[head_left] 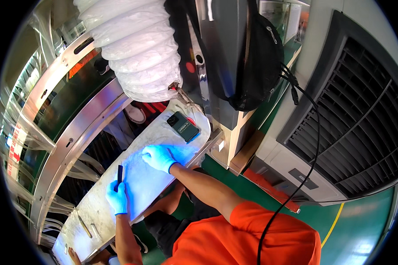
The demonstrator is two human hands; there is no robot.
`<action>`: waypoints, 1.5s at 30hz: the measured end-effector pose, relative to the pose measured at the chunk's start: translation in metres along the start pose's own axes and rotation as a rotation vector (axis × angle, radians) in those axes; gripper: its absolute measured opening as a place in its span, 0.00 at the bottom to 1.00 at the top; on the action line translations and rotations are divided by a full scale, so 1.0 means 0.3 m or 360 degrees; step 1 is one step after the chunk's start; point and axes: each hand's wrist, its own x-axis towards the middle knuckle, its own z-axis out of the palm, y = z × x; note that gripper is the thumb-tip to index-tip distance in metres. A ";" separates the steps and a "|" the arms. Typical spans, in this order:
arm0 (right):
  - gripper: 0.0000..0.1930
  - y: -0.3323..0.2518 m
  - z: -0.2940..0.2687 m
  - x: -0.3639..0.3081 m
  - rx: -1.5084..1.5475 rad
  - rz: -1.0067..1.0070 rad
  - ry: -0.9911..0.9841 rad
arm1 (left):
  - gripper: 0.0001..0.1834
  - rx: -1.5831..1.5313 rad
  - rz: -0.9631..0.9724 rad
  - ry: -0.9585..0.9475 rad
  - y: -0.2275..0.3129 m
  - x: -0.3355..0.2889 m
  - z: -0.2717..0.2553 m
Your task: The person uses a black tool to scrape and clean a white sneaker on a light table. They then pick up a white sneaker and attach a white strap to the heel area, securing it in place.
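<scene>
Both of my hands wear pale gloves lit bright blue. My left hand (116,197) is closed on the lower end of a small black flat strip (120,173), which points away from me over the white worktop (139,176). Farther right, my right hand (158,158) rests low over the worktop with its fingers curled together; whatever may be in them is too small or hidden to make out. Beyond that hand lies a dark smartphone (183,126) with a camera bump, partly over a round red thing (191,121).
A wide white ribbed duct (137,48) hangs over the worktop's far end. A thin pen-like tool (83,226) lies at the left, near another person's hand (74,256). A black bag (258,62) hangs on a post. A large vented air cooler (353,119) stands right, a black cable (316,145) crossing it.
</scene>
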 end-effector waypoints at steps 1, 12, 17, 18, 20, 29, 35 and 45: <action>0.11 0.000 -0.001 0.002 -0.0007 -0.0015 0.0006 | 0.15 -0.0029 0.0019 0.0010 0.000 0.006 0.005; 0.11 -0.044 -0.038 -0.009 -0.0048 0.0000 -0.0066 | 0.16 -0.0121 -0.0060 -0.0097 0.041 0.054 0.073; 0.12 -0.022 -0.016 -0.006 -0.0060 -0.0019 -0.0016 | 0.17 -0.0144 -0.0063 -0.0139 0.064 0.045 0.049; 0.12 -0.029 -0.012 -0.003 -0.0068 -0.0005 -0.0032 | 0.17 -0.0186 -0.0082 -0.0118 0.059 0.046 0.048; 0.12 -0.039 -0.015 0.001 -0.0095 0.0008 -0.0057 | 0.17 -0.0171 -0.0087 -0.0095 0.060 0.043 0.043; 0.13 -0.029 -0.013 0.003 -0.0081 0.0038 -0.0071 | 0.18 -0.0244 -0.0144 -0.0132 0.055 0.044 0.048; 0.12 -0.014 -0.015 -0.002 -0.0069 -0.0022 -0.0010 | 0.19 -0.0206 -0.0153 -0.0165 0.111 0.040 0.039; 0.11 -0.035 -0.021 -0.006 -0.0044 0.0018 -0.0023 | 0.16 -0.0132 0.0013 -0.0149 0.043 0.049 0.055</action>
